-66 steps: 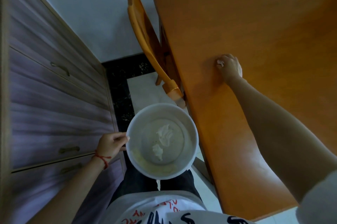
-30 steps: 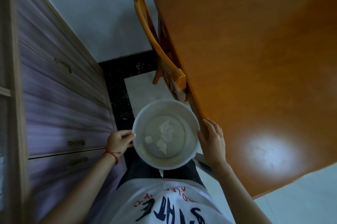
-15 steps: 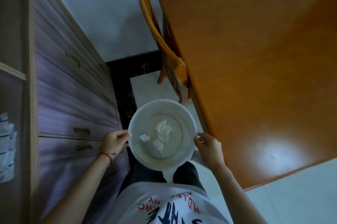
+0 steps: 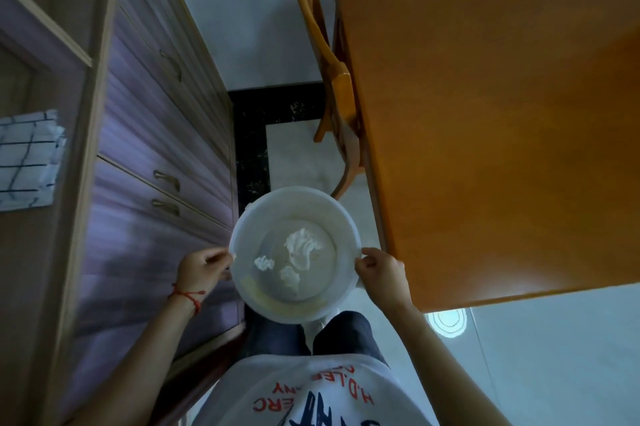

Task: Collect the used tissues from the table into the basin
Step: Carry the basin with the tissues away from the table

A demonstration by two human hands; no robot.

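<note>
I hold a round white basin (image 4: 343, 221) in front of my waist, over the floor and left of the table. My left hand (image 4: 202, 268) grips its left rim and my right hand (image 4: 381, 269) grips its right rim. Three crumpled white tissues lie in its bottom: a large one (image 4: 301, 247), a small one (image 4: 264, 263) to its left and another (image 4: 289, 277) below it. The orange wooden table (image 4: 502, 120) fills the right side, and I see no tissue on its top.
A wooden chair (image 4: 332, 79) is pushed against the table's left edge. A purple drawer cabinet (image 4: 152, 155) runs along the left, with a checked cloth (image 4: 27, 159) on a shelf. Pale floor tiles (image 4: 561, 363) lie at the lower right.
My right hand left the table top with a tissue, a third tissue appeared in the basin, and that hand took the right rim. The view has drawn back from the table.
</note>
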